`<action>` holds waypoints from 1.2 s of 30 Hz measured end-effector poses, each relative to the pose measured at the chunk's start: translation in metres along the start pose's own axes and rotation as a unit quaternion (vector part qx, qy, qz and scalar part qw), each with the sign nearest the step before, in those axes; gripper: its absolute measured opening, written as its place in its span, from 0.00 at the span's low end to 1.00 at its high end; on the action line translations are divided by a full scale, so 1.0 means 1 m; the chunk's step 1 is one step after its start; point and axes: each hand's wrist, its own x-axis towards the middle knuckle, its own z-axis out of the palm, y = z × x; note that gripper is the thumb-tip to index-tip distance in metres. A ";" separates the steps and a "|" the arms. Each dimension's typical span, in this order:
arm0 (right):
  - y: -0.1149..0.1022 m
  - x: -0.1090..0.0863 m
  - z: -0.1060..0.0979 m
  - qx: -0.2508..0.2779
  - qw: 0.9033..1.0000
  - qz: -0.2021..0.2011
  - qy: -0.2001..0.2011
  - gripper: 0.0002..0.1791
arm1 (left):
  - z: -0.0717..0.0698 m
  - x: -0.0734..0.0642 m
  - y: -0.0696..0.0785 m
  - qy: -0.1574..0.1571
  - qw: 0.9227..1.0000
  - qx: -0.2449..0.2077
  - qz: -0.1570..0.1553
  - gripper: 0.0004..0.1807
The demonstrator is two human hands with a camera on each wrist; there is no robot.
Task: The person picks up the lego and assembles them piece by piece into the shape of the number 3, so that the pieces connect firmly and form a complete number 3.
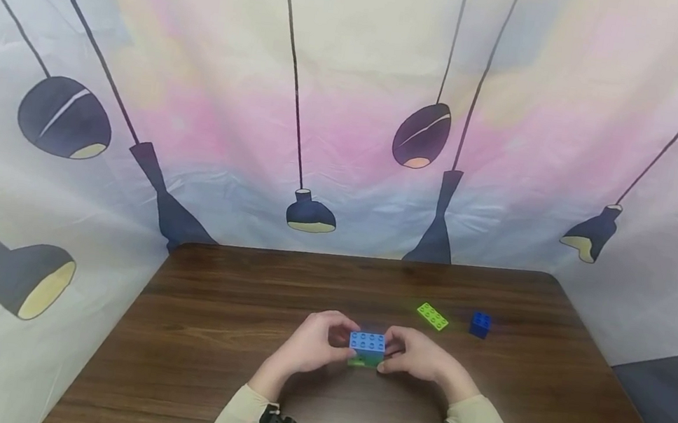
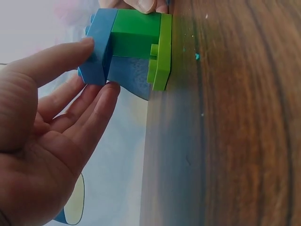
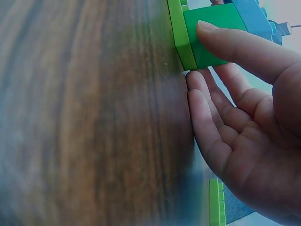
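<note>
"Item one?"

"Light blue two-by-four brick (image 1: 368, 342), top of a stack at the near middle of the surface (image 1: 225, 310), studs up."

"Beneath it?"

"Green brick (image 2: 136, 33), towards the right end. Beneath that, lime base plate (image 2: 164, 52), with studs bare at its left end. Whether the plate touches the surface: cannot tell."

"Left hand (image 1: 317, 341)?"

"At the stack's left. Thumb and fingers part-curled in a pinch on the light blue brick: thumb against its near side, fingertips at its left end."

"Right hand (image 1: 419, 355)?"

"At the stack's right. Thumb pressed to the green brick, fingers bent about its right end; a grip, with the palm clear."

"Loose pieces?"

"Two, both far right of the stack. Loose lime plate (image 1: 433, 316), studded, lying flat at a slant. Dark blue brick (image 1: 480, 324), small, just right of that plate, apart from it."

"Backdrop?"

"Pastel cloth (image 1: 372, 46), printed with dark pendant lamps (image 1: 312, 214), beyond the far edge."
</note>
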 end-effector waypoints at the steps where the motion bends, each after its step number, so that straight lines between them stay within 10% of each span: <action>1: 0.000 0.000 0.000 0.001 1.000 0.001 0.000 0.16 | 0.000 0.000 0.000 0.000 1.000 -0.002 0.001 0.18; 30: 0.000 -0.004 -0.013 0.014 0.999 -0.018 -0.028 0.25 | 0.000 0.001 0.002 0.000 1.000 0.021 0.001 0.16; 36: -0.002 -0.012 -0.029 0.005 1.000 -0.014 0.020 0.25 | 0.000 0.001 0.004 0.002 1.000 0.023 -0.004 0.16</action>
